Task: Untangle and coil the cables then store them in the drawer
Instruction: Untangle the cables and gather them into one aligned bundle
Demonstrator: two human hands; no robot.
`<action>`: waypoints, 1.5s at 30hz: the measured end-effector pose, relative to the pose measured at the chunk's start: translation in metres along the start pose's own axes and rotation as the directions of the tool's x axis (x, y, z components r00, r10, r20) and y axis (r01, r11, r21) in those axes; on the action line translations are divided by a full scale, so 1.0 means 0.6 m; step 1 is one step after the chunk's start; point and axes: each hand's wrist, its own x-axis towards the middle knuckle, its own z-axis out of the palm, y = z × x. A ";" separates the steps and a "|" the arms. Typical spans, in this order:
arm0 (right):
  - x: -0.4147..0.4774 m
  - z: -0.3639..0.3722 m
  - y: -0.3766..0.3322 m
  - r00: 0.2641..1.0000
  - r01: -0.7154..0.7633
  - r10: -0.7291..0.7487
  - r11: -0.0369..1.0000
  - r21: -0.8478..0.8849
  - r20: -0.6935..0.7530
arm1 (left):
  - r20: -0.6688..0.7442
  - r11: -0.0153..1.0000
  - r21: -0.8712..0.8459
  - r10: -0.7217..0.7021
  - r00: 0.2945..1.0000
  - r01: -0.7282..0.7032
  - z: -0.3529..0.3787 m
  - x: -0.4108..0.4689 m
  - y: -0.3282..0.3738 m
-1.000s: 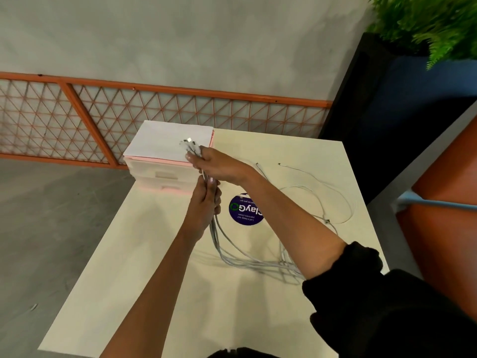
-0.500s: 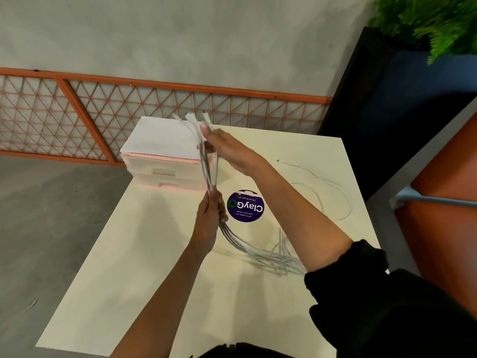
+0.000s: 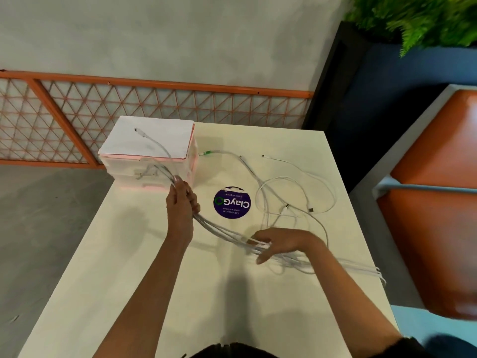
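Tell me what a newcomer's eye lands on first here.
The bundle of white cables stretched between the left hand, which grips it, and the right hand, which touches it. Just beyond sits a round purple sticker, and at the far left corner of the table a white drawer box.

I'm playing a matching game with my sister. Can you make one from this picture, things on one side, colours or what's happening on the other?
1 left hand
2 round sticker
3 drawer box
4 plant

a purple
b green, top right
c a cable end lies on it
d grips the cable bundle

Pairs: 1-d, 2-a, 3-c, 4-b
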 end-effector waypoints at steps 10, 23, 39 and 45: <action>-0.064 -0.074 0.092 0.922 -0.386 0.387 0.922 -0.035 0.020 | -0.107 1.000 0.016 0.006 0.994 -0.004 -0.020 0.007 0.003; -0.017 -0.017 0.144 0.806 -0.137 0.309 0.927 0.350 -0.505 | -0.073 0.994 0.112 0.013 0.997 -0.005 -0.028 0.006 -0.008; -0.078 -0.186 0.081 0.610 -0.100 0.140 0.990 0.100 -0.780 | -0.052 0.971 0.237 0.046 0.998 -0.032 -0.043 0.005 -0.023; -0.115 -0.218 0.105 0.836 -0.262 0.310 0.950 0.167 -0.453 | -0.130 0.965 0.261 0.028 0.991 0.007 -0.066 0.008 -0.041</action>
